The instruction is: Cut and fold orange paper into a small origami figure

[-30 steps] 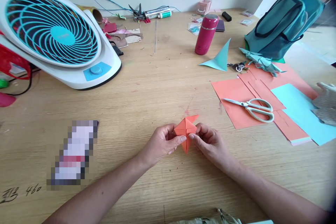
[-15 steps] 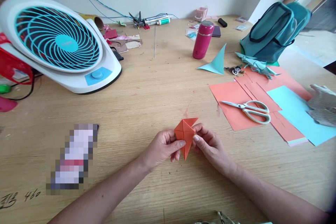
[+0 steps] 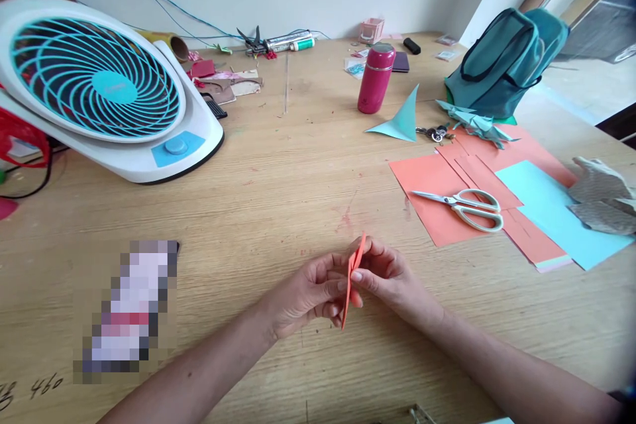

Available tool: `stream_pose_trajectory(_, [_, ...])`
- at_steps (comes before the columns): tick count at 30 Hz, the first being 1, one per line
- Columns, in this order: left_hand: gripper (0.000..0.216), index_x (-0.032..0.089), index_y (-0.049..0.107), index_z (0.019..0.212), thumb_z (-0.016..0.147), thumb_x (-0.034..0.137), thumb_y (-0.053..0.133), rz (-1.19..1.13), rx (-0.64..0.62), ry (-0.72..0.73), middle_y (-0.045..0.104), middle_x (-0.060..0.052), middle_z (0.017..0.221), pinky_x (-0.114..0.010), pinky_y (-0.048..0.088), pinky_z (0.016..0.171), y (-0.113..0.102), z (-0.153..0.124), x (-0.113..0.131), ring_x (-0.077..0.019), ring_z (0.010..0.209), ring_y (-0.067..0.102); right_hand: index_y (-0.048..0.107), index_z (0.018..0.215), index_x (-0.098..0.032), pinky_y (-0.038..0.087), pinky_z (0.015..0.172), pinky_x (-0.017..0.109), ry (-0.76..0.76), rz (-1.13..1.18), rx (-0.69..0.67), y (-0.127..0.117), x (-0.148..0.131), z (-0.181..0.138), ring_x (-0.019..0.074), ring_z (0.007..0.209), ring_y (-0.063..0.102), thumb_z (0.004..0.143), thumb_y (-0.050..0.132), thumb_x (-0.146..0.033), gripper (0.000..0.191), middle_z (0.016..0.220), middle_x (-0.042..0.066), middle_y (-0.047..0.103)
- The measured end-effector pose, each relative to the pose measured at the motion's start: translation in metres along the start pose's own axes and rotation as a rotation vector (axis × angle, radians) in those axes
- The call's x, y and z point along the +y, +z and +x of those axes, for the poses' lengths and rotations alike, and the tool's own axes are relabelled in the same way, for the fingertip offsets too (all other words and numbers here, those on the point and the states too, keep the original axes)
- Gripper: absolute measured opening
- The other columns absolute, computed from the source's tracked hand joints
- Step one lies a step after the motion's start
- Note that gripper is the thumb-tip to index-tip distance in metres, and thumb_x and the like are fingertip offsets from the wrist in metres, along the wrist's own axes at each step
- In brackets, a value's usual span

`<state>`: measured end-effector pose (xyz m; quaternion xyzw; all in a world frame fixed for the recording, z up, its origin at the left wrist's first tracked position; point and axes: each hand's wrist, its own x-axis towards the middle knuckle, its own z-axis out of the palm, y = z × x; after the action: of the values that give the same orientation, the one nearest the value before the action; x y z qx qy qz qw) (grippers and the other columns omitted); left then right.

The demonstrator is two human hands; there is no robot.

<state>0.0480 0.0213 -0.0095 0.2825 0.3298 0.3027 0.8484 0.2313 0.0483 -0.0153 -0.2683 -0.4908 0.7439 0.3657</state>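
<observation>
A small folded orange paper piece [image 3: 352, 277] stands edge-on above the wooden table [image 3: 278, 165], so I see only its thin side. My left hand [image 3: 311, 291] pinches it from the left with thumb and fingers closed. From the right, my right hand [image 3: 390, 278] pinches the same piece, fingers pressed together on it. Both hands meet at the paper near the table's front middle.
A white and teal fan [image 3: 106, 89] stands at the left. Orange paper sheets [image 3: 437, 192], a light blue sheet [image 3: 551, 209] and white scissors [image 3: 470, 205] lie at the right. A pink bottle [image 3: 375, 77], a folded teal paper cone [image 3: 400, 122] and a teal backpack [image 3: 501, 59] sit farther back. A blurred flat object [image 3: 129, 308] lies at the front left.
The orange folded piece has been turned from lying flat toward me to edge-on, and both hands have moved slightly down toward the table's front edge.
</observation>
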Motion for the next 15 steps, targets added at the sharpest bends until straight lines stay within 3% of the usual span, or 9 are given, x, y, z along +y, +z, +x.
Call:
stream_pose_trajectory(3, [0.043,0.016,0.067,0.104,0.078,0.048,0.080,0.102,0.113,0.090,0.065,0.000,0.075,-0.019,0.048,0.054,-0.0003,-0.0009,0.0027,-0.0064,0.055,0.053,0.055,0.080,-0.020,0.045,0.059,0.024,0.000,-0.027,0.150,-0.0031,0.0022,0.0016,0.0095,0.060,0.053,0.079,0.080,-0.043,0.034,0.072,-0.003,0.061])
stream_pose_trajectory(7, [0.044,0.013,0.070,0.086,0.091,0.056,0.062,0.295,0.150,0.186,0.066,-0.004,0.070,-0.018,0.041,0.052,-0.0010,-0.0031,0.0075,-0.0086,0.059,0.057,0.055,0.078,-0.019,0.042,0.062,0.024,-0.029,-0.084,0.251,-0.0084,0.0076,0.0031,0.0103,0.065,0.051,0.079,0.080,-0.041,0.033,0.072,-0.003,0.058])
stream_pose_trajectory(11, [0.042,0.013,0.069,0.082,0.085,0.055,0.067,0.508,0.224,0.186,0.058,0.002,0.050,-0.018,0.030,0.044,-0.0021,-0.0022,0.0088,-0.0056,0.044,0.045,0.057,0.079,-0.019,0.038,0.056,0.022,-0.055,-0.163,0.229,-0.0075,0.0096,0.0016,0.0091,0.061,0.047,0.078,0.082,-0.037,0.030,0.070,-0.004,0.055])
stream_pose_trajectory(15, [0.038,0.013,0.068,0.081,0.085,0.051,0.065,0.578,0.283,0.145,0.056,0.003,0.045,-0.018,0.025,0.039,-0.0012,-0.0004,0.0088,-0.0044,0.036,0.038,0.059,0.088,-0.019,0.041,0.054,0.022,-0.070,-0.234,0.135,-0.0051,0.0061,-0.0016,0.0083,0.058,0.051,0.092,0.068,-0.037,0.020,0.074,-0.003,0.057])
